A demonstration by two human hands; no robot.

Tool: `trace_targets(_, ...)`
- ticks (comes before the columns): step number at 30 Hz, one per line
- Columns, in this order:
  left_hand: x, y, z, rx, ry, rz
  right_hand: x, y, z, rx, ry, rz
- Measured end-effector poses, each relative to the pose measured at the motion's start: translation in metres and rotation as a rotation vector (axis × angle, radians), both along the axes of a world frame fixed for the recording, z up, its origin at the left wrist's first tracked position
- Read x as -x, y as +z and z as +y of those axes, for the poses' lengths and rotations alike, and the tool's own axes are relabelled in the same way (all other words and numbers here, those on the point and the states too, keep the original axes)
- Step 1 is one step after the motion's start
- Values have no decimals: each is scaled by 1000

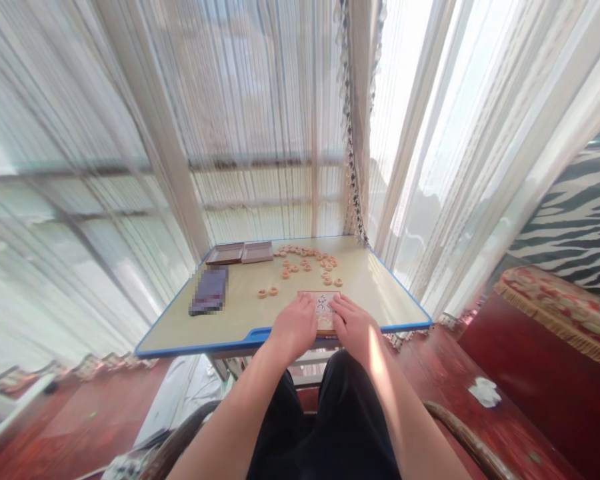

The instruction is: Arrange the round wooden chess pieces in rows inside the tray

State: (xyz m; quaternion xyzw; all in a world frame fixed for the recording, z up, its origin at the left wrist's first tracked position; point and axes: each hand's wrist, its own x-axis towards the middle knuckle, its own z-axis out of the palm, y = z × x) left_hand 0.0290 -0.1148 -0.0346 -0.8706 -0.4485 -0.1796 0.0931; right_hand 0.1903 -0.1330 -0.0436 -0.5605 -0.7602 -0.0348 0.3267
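Both hands rest on a small folded board or booklet (324, 308) with a pale patterned face and brown edge, lying at the near edge of a cream table (380, 287) with a blue rim. My left hand (295, 325) lies palm down on its left side, fingers flat and together. My right hand (354, 325) covers its right side, fingers stretched forward. Several round wooden discs (305, 261) lie scattered over the far middle of the table, and two more discs (267, 292) sit closer, left of the board.
Two shallow brown trays (241, 253) sit side by side at the far left corner. A dark blurred rectangle (209, 291) lies on the left part of the table. Sheer curtains and windows stand behind. A red rug and a zebra-patterned surface are at right.
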Motion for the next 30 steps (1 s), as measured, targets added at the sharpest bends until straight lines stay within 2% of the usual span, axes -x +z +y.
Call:
trace_targets(3, -19, -8, -4, -66, 29, 40, -10, -2, -2, 11, -21, 13)
trace_targets(7, -39, -16, -4, -95, -4, 47, -28, -4, -6, 42, -32, 30)
trace_targets(11, -58, -15, -6, -89, -31, 34, -47, 0, -11, 125, -84, 48)
trace_targets(18, -94, -9, -4, 18, -32, 72, -71, 12, -13, 270, -235, 32)
trace_targets(21, -106, -10, 3, 32, -39, 82, -79, 9, -7, 248, -251, -7)
trace_targets(26, -119, -11, 22, -19, -118, 73, -93, -1, 13, 149, -210, -96)
trace_targets(30, -129, -10, 41, 1, -102, 80, -104, -3, 36, 133, -184, -124)
